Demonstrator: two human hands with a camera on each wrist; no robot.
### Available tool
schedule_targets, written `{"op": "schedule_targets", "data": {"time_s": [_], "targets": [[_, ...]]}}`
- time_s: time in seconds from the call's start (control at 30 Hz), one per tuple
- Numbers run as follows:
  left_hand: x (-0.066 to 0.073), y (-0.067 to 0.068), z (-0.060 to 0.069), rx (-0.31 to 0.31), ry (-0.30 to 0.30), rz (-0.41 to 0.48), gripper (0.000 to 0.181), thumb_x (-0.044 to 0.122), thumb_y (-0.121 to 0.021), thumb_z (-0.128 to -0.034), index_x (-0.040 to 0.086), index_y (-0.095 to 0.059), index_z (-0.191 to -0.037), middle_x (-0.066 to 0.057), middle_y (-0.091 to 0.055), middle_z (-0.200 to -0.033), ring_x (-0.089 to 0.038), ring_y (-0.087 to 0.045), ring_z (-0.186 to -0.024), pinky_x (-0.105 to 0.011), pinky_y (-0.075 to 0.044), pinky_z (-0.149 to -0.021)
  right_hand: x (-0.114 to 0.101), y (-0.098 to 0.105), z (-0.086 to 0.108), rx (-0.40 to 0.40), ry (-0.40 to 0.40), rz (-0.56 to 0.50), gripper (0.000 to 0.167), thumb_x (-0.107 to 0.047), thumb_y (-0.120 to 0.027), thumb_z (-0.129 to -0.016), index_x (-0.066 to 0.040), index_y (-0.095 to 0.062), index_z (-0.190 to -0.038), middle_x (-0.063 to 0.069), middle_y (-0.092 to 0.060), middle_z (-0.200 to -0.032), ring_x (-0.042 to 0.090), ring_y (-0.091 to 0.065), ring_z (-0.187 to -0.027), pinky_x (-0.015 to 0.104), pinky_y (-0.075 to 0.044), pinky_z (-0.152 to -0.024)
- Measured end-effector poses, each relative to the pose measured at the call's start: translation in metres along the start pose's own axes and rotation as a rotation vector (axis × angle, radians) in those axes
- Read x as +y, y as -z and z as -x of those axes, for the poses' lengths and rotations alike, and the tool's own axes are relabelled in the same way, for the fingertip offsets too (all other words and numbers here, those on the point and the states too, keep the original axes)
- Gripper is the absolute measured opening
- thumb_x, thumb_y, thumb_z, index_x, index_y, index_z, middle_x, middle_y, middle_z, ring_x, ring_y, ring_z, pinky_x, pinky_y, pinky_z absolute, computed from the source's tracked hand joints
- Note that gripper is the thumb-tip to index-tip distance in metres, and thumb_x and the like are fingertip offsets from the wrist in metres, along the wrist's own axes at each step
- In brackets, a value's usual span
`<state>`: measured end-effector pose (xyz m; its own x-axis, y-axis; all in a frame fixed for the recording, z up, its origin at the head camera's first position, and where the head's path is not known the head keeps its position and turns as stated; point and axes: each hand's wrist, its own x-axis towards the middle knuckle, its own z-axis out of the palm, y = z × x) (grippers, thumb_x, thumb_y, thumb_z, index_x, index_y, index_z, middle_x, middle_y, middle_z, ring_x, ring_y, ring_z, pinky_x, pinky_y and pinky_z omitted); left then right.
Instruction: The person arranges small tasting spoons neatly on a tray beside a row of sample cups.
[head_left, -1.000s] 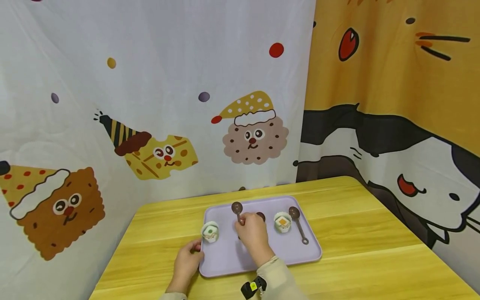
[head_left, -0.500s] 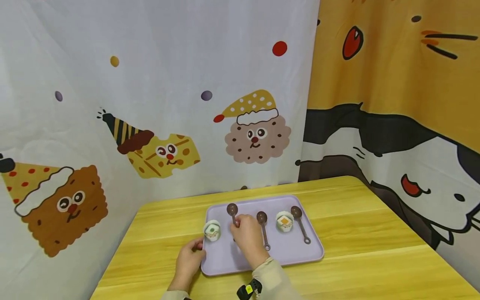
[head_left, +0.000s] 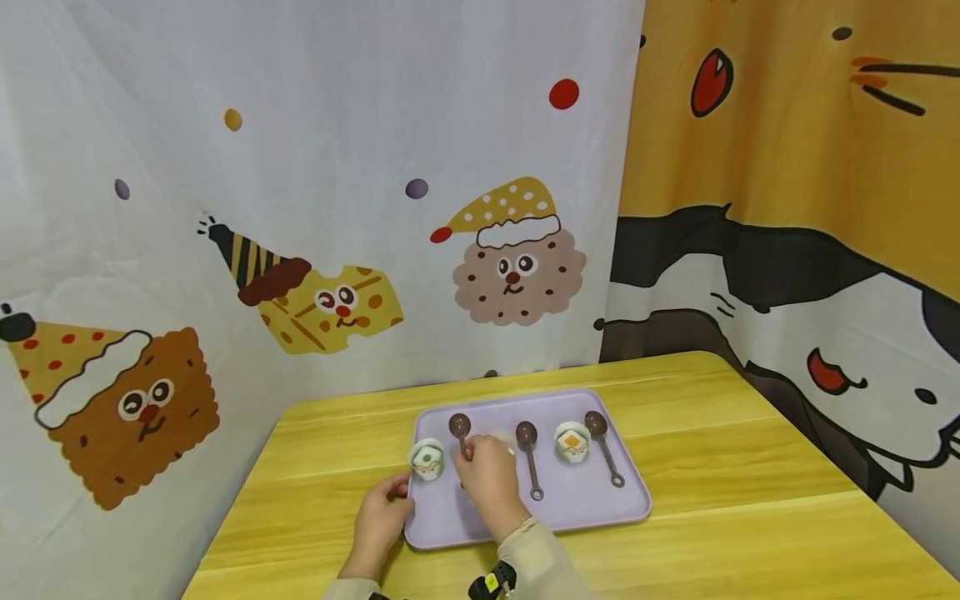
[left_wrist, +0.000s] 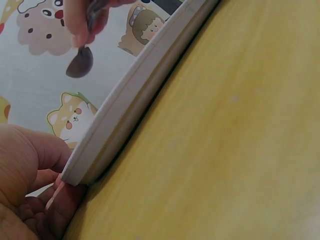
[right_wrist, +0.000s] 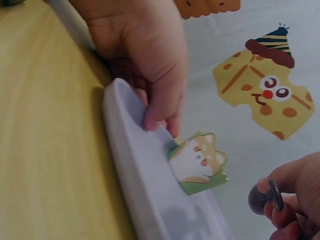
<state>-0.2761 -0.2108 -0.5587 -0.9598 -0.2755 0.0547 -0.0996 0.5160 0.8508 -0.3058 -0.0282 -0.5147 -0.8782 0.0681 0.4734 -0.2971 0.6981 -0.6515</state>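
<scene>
My left hand [head_left: 379, 521] grips the left rim of a lavender tray [head_left: 442, 531], thumb on top and fingers under the edge. Above the tray, my right hand [head_left: 491, 482] pinches a brown measuring spoon [head_left: 460, 426] by its handle; the round bowl points away from me. In the right wrist view, this spoon's ring end [right_wrist: 275, 194] shows between the fingers. A second brown spoon [head_left: 527, 435] lies mid-tray, and a third spoon [head_left: 597, 425] lies on the right.
A small white cup-like piece with a green mark [head_left: 428, 460] stands at the tray's left; a similar piece with an orange mark [head_left: 573, 442] stands right of centre. Something whitish is mostly hidden behind my right hand. Printed curtains [head_left: 337, 108] hang behind the wooden table [head_left: 750, 500].
My right hand has moved left with its spoon, uncovering the middle spoon. The left hand stays on the tray rim. The whole view has shifted slightly.
</scene>
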Motion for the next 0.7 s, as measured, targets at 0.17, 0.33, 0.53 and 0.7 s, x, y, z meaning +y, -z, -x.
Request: {"op": "schedule_targets", "data": {"time_s": [0.17, 0.33, 0.53, 0.7], "targets": [[0.000, 0.001, 0.000, 0.006, -0.015, -0.002, 0.049, 0.001, -0.068, -0.0735, -0.002, -0.070, -0.123, -0.004, -0.068, -0.096, -0.024, -0.060, -0.096, -0.039, -0.046, -0.086, 0.003, -0.009, 0.004, -0.023, 0.003, 0.018, 0.032, -0.011, -0.079, -0.076, -0.019, -0.055, -0.057, -0.008, -0.053, -0.053, 0.011, -0.051, -0.051, 0.029, -0.040, -0.050], [0.000, 0.001, 0.000, 0.005, -0.021, -0.002, 0.049, 0.000, -0.068, -0.0736, -0.002, -0.070, -0.122, -0.005, -0.069, -0.096, -0.023, -0.061, -0.095, -0.040, -0.046, -0.087, 0.004, -0.016, 0.010, -0.073, -0.002, 0.001, 0.037, -0.008, -0.078, -0.075, -0.017, -0.047, -0.056, -0.008, -0.046, -0.052, 0.009, -0.045, -0.050, 0.027, -0.036, -0.047], [-0.001, 0.000, 0.000, 0.012, -0.027, -0.005, 0.048, 0.001, -0.068, -0.0728, -0.002, -0.070, -0.121, -0.003, -0.069, -0.094, -0.022, -0.061, -0.093, -0.038, -0.047, -0.086, 0.006, -0.022, 0.015, -0.088, 0.019, 0.022, 0.039, -0.006, -0.078, -0.075, -0.017, -0.046, -0.054, -0.007, -0.045, -0.052, 0.010, -0.043, -0.051, 0.028, -0.036, -0.048], [-0.003, -0.002, -0.001, 0.017, -0.027, -0.010, 0.048, 0.000, -0.068, -0.0730, -0.002, -0.071, -0.121, -0.002, -0.068, -0.093, -0.022, -0.060, -0.093, -0.037, -0.046, -0.085, 0.008, -0.026, 0.017, -0.089, 0.022, 0.042, 0.036, -0.007, -0.078, -0.075, -0.017, -0.051, -0.054, -0.006, -0.050, -0.053, 0.010, -0.049, -0.051, 0.028, -0.041, -0.049]]}}
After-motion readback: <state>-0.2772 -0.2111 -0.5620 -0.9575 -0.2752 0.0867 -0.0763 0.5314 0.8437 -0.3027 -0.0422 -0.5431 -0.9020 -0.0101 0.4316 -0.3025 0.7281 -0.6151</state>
